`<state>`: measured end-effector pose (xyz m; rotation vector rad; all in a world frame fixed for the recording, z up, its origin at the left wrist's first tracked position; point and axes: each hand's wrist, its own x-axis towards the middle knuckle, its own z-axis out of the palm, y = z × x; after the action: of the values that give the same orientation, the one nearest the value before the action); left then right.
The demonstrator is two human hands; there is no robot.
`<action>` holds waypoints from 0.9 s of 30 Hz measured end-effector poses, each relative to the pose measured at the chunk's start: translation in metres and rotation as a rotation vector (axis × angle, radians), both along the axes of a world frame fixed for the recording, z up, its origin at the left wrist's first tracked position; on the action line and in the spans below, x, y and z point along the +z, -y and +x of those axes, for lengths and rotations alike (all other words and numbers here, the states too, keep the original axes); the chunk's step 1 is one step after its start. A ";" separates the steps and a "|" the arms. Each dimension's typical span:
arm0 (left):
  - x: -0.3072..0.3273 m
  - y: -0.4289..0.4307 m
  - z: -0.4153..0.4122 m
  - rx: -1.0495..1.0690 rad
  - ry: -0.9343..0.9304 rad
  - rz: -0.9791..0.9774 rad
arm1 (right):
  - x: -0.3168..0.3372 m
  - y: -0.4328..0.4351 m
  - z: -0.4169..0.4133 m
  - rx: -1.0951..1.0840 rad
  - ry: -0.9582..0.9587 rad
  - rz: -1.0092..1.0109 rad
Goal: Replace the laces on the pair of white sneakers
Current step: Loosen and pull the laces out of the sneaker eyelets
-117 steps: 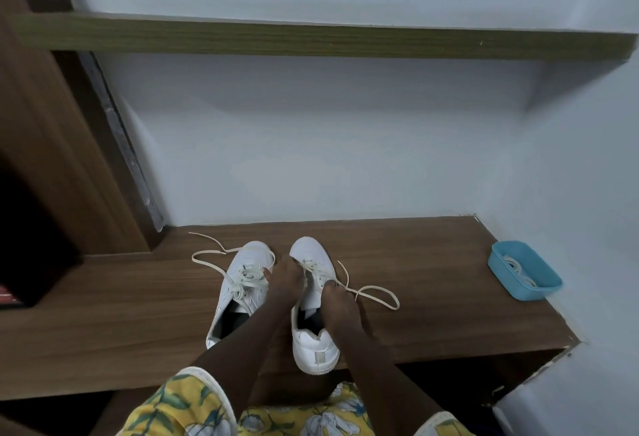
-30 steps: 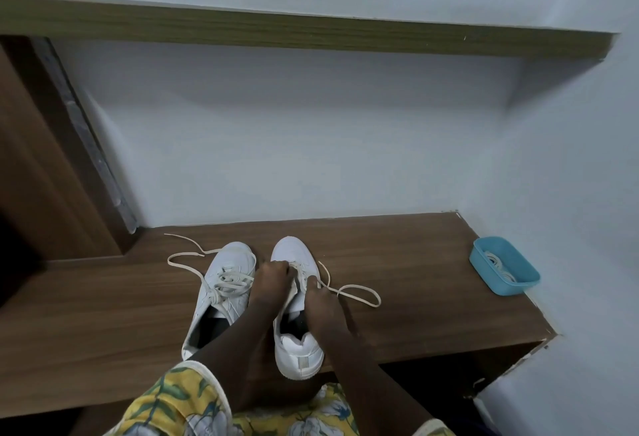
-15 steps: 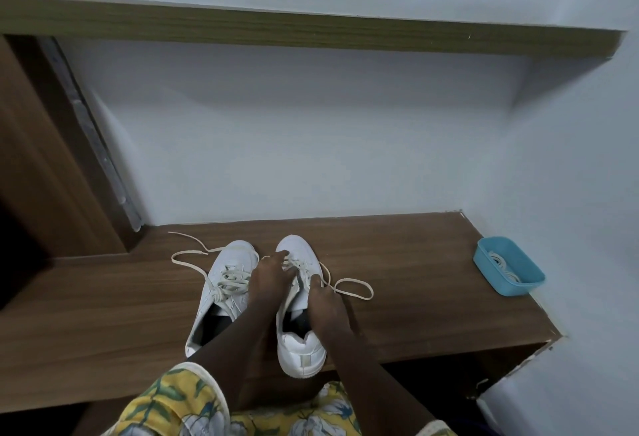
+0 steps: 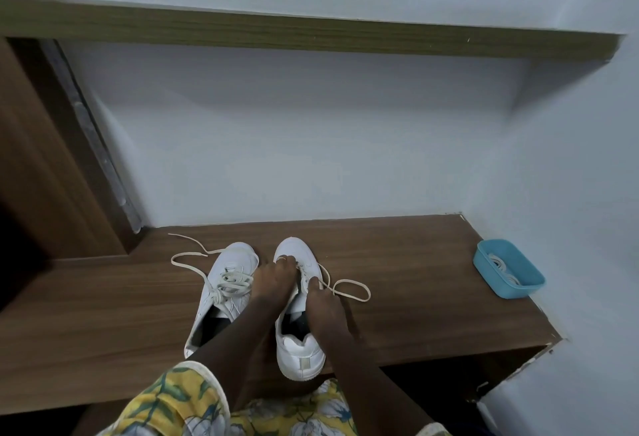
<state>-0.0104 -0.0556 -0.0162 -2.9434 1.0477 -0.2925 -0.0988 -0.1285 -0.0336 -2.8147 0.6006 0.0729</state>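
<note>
Two white sneakers stand side by side on the wooden bench (image 4: 415, 280), toes toward the wall. The left sneaker (image 4: 224, 290) has a loosened cream lace (image 4: 186, 257) trailing off to its left. On the right sneaker (image 4: 297, 349) my left hand (image 4: 273, 278) lies over the lace rows, fingers curled at the lace near the toe. My right hand (image 4: 321, 301) pinches the lace at the shoe's right side, where a loop of the right shoe's lace (image 4: 349, 288) lies on the bench.
A blue plastic tray (image 4: 518, 288) holding coiled white laces (image 4: 499, 264) sits at the bench's right end against the wall. A wooden shelf (image 4: 311, 33) runs overhead. A dark wooden cabinet (image 4: 41, 166) stands on the left. The bench's front edge is close to my lap.
The loop of lace beside the right sneaker has shifted and shrunk slightly as my hands work at it. My left hand's fingers have moved up toward the toe end of the lace rows.
</note>
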 end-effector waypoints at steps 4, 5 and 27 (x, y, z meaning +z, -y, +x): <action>-0.001 -0.012 -0.002 0.189 0.003 -0.044 | 0.000 0.000 0.001 0.009 -0.016 -0.030; -0.002 -0.015 0.000 0.251 -0.039 -0.031 | -0.001 0.000 0.001 0.010 -0.013 -0.037; 0.007 -0.006 -0.005 0.046 -0.030 0.133 | -0.001 -0.001 0.001 0.009 0.014 -0.014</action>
<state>-0.0156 -0.0500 -0.0087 -2.8567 0.9611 -0.1716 -0.0976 -0.1274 -0.0347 -2.8292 0.5877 0.0508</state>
